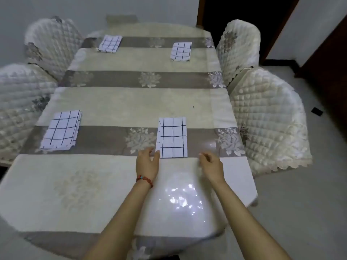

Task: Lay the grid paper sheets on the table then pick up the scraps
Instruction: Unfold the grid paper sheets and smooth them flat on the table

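Touching nearest grid sheet (172, 137): left hand (147, 162).

No legible text or labels

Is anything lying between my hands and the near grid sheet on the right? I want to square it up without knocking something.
Nothing visible does. The left hand already touches the near right grid sheet at its lower left corner, and only bare tablecloth lies between the right hand and the sheet's lower right corner.

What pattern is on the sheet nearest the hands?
The nearest sheet is white with a dark grid of squares, clearest in the head view.
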